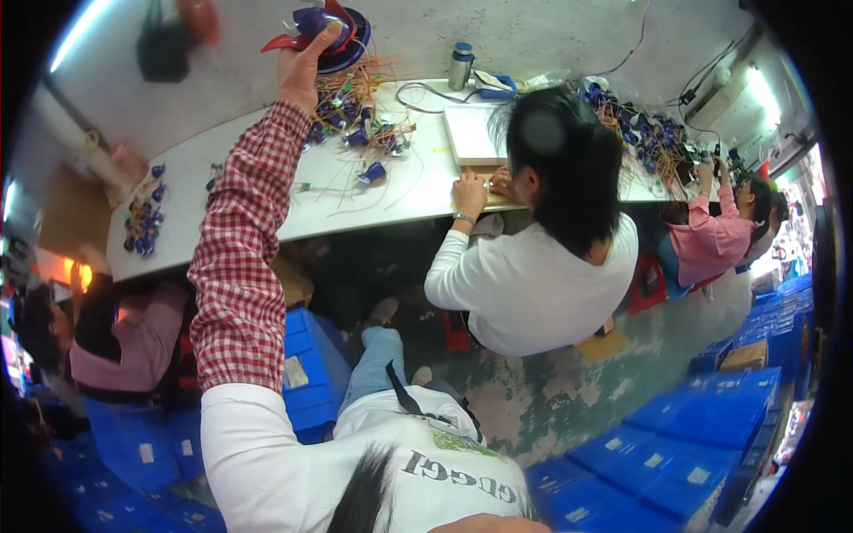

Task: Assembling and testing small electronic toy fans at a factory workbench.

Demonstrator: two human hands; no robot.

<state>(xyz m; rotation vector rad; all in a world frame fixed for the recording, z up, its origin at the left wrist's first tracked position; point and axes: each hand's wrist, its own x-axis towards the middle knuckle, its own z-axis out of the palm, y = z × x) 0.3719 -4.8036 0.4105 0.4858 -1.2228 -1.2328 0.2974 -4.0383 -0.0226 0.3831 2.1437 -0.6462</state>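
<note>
We see the left hand (300, 67), its grip closed on a blue-and-red part (324, 27), raised above the wire heap (360, 115) on the tabletop (267, 169); the right hand is out of view.

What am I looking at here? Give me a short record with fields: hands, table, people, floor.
left hand: raised in a checked sleeve, gripping a red and blue plastic part above the table
right hand: not in view
table: white, strewn with a tangle of wired parts, a flask and a white tray
people: a seated person in white with hands at the table edge
floor: blue crates stacked at right
</note>
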